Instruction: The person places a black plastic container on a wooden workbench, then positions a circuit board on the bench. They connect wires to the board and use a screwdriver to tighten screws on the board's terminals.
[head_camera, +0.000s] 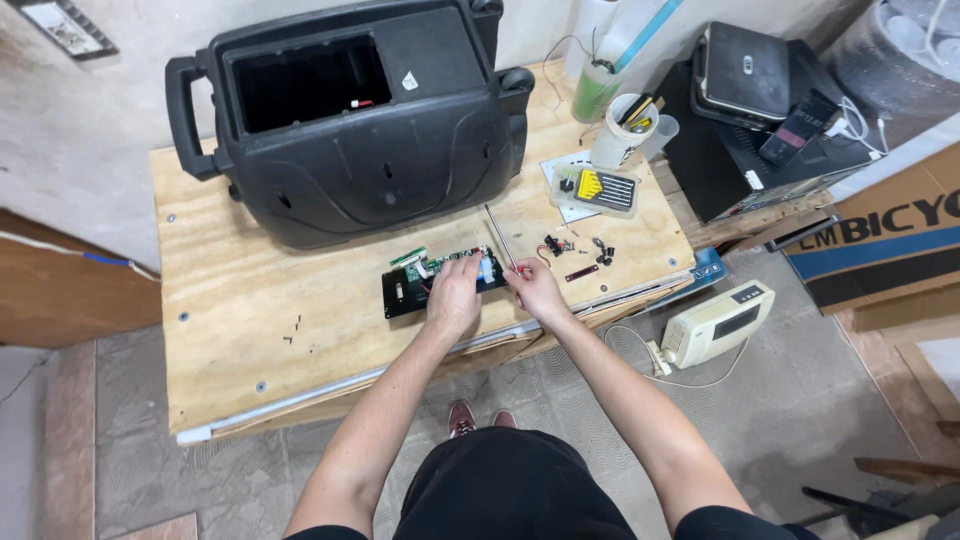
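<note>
A black panel with a green circuit board (415, 285) lies on the plywood table (240, 330) near its front edge. My left hand (455, 297) rests on the board's right part, fingers pressed down on it. My right hand (536, 288) is just to the right, gripping a long thin screwdriver (498, 236) whose shaft points away toward the large black speaker cabinet (360, 130). The cabinet lies on its face with a rectangular opening showing red and white wires inside.
Small loose parts and screws (575, 247) lie right of my hands. A clear bit case (596, 188), a white cup of tools (625, 128) and a green bottle (598, 88) stand at the table's right back. A white device (716, 322) sits on the floor; cardboard box (885, 235) at right.
</note>
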